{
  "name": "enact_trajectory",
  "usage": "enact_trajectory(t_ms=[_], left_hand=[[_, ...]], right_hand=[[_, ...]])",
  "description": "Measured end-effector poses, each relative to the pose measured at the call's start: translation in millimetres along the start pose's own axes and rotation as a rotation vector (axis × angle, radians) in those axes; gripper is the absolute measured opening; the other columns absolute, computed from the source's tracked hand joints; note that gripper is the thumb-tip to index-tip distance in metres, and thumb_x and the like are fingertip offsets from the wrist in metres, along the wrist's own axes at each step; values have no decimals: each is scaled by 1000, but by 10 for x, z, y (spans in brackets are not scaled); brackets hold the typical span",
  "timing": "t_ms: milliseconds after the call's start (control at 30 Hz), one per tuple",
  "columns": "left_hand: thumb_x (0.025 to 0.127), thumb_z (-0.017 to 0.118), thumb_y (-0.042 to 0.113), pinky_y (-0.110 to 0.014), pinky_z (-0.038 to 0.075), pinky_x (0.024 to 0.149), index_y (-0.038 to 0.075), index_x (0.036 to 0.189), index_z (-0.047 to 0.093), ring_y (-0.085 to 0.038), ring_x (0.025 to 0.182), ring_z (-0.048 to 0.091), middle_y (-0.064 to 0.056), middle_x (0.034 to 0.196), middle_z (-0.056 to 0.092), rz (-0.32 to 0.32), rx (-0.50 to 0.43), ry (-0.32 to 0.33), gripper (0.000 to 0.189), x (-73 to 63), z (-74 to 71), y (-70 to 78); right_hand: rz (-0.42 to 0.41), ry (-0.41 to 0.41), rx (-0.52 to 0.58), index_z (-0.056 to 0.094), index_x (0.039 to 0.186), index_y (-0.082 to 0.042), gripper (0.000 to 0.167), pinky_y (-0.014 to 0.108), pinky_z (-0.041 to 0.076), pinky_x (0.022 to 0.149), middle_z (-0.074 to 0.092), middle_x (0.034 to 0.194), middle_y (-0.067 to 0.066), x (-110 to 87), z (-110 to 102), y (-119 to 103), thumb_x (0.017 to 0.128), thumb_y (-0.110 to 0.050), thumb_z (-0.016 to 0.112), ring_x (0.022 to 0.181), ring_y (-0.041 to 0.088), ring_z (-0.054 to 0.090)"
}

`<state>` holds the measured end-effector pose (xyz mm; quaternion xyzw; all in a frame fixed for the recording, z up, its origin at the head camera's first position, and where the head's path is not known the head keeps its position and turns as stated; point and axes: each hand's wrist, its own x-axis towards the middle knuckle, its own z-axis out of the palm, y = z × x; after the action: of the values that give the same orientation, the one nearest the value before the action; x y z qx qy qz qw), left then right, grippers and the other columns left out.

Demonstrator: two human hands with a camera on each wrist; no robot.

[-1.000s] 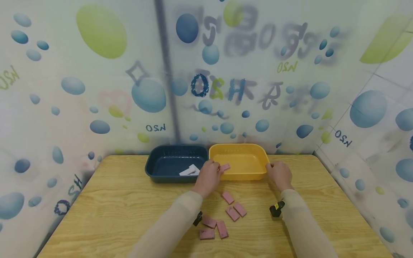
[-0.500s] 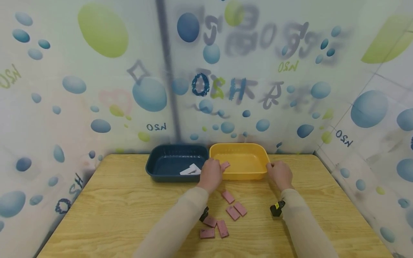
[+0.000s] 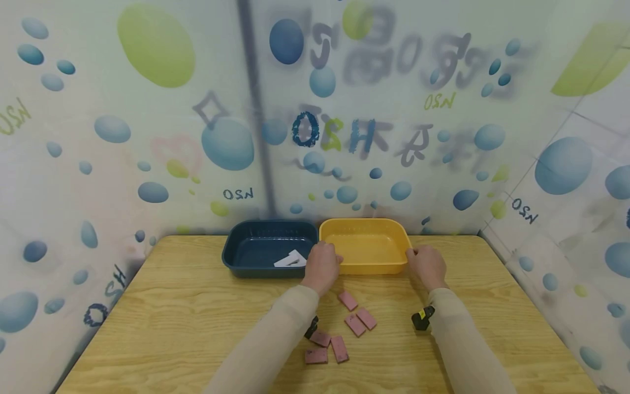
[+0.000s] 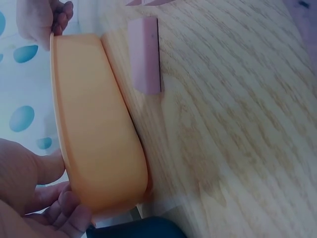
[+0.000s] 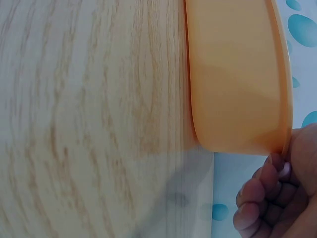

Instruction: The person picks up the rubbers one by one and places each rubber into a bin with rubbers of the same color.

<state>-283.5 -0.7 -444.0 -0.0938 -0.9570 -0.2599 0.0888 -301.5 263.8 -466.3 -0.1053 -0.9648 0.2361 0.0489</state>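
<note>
A yellow plastic tray [image 3: 366, 269] stands at the back of the table. At its near left corner is my left hand [image 3: 322, 268], with nothing seen between thumb and forefinger. In the left wrist view, the thumb and forefinger of my left hand [image 4: 37, 193] stand apart and reach behind the rim; the other fingers bend loosely beside the outer corner. My right hand [image 3: 427, 268] pinches the rim at the tray's right end. The right wrist view shows the curled fingers of my right hand [image 5: 280, 191] below that rim. Part of the tray floor is hidden by its front wall.
A dark blue tray [image 3: 270, 273] adjoins the yellow one on the left, holding white pieces [image 3: 290, 259]. Several pink blocks, including one pink block [image 3: 348, 300], lie on the wooden table [image 3: 197, 328] between my forearms. A patterned wall [image 3: 295, 180] rises behind the trays.
The pink block that my left hand held over the yellow tray has been let go and is out of sight. The left hand first shifted slightly right; the right hand has kept its hold.
</note>
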Motion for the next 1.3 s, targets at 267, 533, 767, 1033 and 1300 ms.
enact_trajectory(t_ms=[267, 533, 767, 1033, 1300], left_hand=[[97, 72, 13, -42, 55, 76, -5, 93, 72, -26, 81, 57, -12, 84, 57, 28, -6, -2, 19, -17, -16, -12], [97, 71, 11, -35, 51, 69, 1, 87, 70, -22, 75, 52, -7, 80, 56, 134, -20, 26, 14, -62, -19, -82], [95, 75, 10, -35, 53, 74, 3, 94, 72, -21, 81, 56, -6, 87, 59, 246, -28, 57, 8, -140, -27, -122], [93, 77, 11, -28, 54, 76, 7, 100, 72, -16, 83, 57, -2, 92, 61, 479, 23, 60, 9, -227, -32, -169], [94, 76, 15, -23, 54, 79, 11, 100, 73, -11, 83, 59, 0, 94, 60, 645, 107, -67, 8, -282, 4, -224]], right_hand=[[1, 3, 8, 54, 60, -9, 44, 30, 33, 55, 46, 59, 3, 0, 0, 3, 102, -21, 47, 60, 22, 46], [0, 3, 16, 51, 58, -11, 45, 30, 31, 55, 43, 58, 2, -5, -6, -8, 101, -21, 46, 58, 20, 44], [-11, 25, 11, 45, 57, -12, 44, 29, 29, 53, 39, 57, 1, -18, 3, -14, 100, -19, 46, 56, 19, 40], [-26, 39, 15, 46, 56, -11, 44, 29, 29, 53, 38, 56, 1, -26, 9, 8, 100, -18, 47, 55, 19, 38], [-21, 34, 13, 47, 57, -11, 44, 29, 30, 54, 39, 56, 1, -24, 9, 6, 100, -19, 47, 57, 20, 40]])
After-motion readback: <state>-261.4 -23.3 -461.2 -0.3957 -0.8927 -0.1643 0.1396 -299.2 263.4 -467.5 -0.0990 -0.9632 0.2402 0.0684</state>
